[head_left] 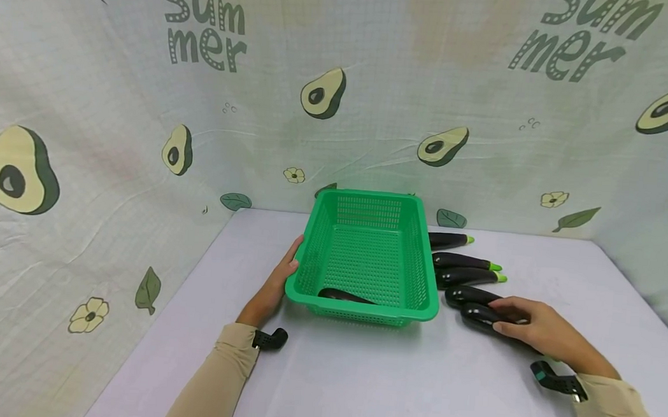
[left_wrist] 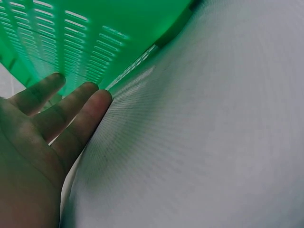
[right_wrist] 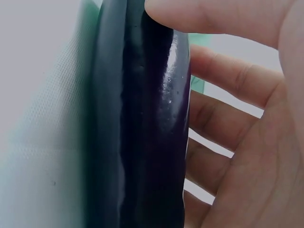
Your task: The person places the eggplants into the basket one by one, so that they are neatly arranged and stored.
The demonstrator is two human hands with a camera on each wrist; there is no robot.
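Note:
A green plastic basket (head_left: 362, 309) stands on the table, with one dark eggplant (head_left: 344, 295) lying inside by its near wall. My left hand (head_left: 271, 291) is at the basket's left side; in the left wrist view its straight fingers (left_wrist: 71, 111) touch the slotted outer wall under the rim. On the right, my right hand (head_left: 545, 326) grips the nearest eggplant (head_left: 479, 315), thumb on one side and fingers on the other. The right wrist view shows this glossy eggplant (right_wrist: 164, 128) up close between thumb and fingers. Another eggplant (head_left: 466, 296) lies right alongside it.
Farther back, more eggplants with green stems lie right of the basket: a close pair, one (head_left: 463, 261) behind the other (head_left: 467, 277), and a single eggplant (head_left: 447, 241) at the back. A printed cloth (head_left: 372, 141) hangs behind the white table (head_left: 386, 390).

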